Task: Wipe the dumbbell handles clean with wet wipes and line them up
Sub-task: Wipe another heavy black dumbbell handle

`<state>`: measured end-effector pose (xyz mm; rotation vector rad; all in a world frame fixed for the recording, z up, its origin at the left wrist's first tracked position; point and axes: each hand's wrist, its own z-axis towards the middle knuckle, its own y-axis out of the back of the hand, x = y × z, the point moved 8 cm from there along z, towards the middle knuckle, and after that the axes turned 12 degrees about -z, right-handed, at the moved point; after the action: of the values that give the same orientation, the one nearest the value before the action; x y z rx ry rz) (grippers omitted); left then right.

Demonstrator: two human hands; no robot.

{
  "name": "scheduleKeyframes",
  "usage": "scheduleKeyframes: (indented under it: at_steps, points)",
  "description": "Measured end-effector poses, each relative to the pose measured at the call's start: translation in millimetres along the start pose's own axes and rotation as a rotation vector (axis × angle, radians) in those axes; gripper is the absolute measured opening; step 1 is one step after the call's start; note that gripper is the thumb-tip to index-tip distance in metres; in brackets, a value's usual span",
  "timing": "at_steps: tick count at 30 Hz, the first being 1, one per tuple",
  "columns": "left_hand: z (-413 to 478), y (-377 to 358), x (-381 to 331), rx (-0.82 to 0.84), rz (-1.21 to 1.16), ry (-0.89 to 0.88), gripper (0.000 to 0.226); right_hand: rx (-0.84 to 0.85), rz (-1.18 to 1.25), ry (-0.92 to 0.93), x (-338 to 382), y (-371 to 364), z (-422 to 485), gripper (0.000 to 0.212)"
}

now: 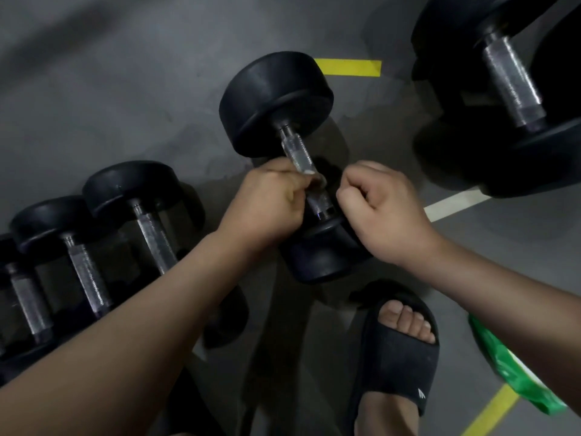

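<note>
A black dumbbell (276,102) lies slanted on the grey floor in the middle, its knurled steel handle (297,152) running down to the right. My left hand (267,202) curls over the handle's middle and pinches a small pale wet wipe (317,180) against the steel. My right hand (382,206) is a tight fist just right of the handle, above the dumbbell's near head (320,256); nothing shows inside it. A row of three smaller dumbbells (88,272) lies side by side at the left, partly under my left forearm.
A large dumbbell (509,77) fills the top right. My foot in a black slide sandal (396,350) stands just below the middle dumbbell. A green packet (509,369) lies at the lower right under my right forearm. Yellow tape (349,67) and a white line (452,204) mark the floor.
</note>
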<state>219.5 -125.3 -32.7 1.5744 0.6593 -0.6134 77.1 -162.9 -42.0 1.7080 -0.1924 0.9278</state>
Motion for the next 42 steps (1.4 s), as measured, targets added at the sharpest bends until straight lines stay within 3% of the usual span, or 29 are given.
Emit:
scheduleKeyframes:
  at_steps: [6, 11, 18, 23, 28, 32, 35, 39, 42]
  points:
    - [19.2, 21.4, 21.7, -0.148, 0.001, 0.150, 0.030, -0.035, 0.163, -0.156, -15.3, -2.4, -3.5, 0.016]
    - [7.0, 2.1, 5.6, -0.039, 0.090, 0.024, 0.031, -0.015, 0.150, -0.333, -36.8, -11.3, -15.7, 0.025]
    - [21.0, 15.7, 21.2, -0.035, 0.274, 0.190, 0.035, -0.003, -0.007, -0.239, -10.4, -14.3, -20.8, 0.031]
    - [5.6, 7.6, 15.0, 0.088, 0.192, 0.108, 0.034, 0.065, -0.100, -0.096, 10.5, -24.2, -26.4, 0.023]
    - [7.2, 29.2, 33.0, -0.026, 0.327, 0.182, 0.038, 0.120, -0.062, 0.074, 15.8, -26.9, -23.7, 0.027]
    - [-5.9, 18.8, 24.6, 0.075, 0.242, 0.111, 0.031, 0.078, -0.092, 0.134, 15.2, -27.2, -27.0, 0.029]
    - [-13.4, 18.0, 24.2, 0.127, 0.198, 0.093, 0.041, 0.021, -0.067, 0.124, 16.9, -25.3, -28.4, 0.025]
    - [1.0, 27.0, 35.3, 0.034, 0.317, 0.150, 0.036, -0.012, 0.003, 0.049, 12.3, -25.1, -31.6, 0.017]
    - [0.3, 20.2, 30.2, 0.114, 0.267, 0.112, 0.027, 0.002, 0.016, 0.012, 4.9, -24.6, -35.3, 0.018]
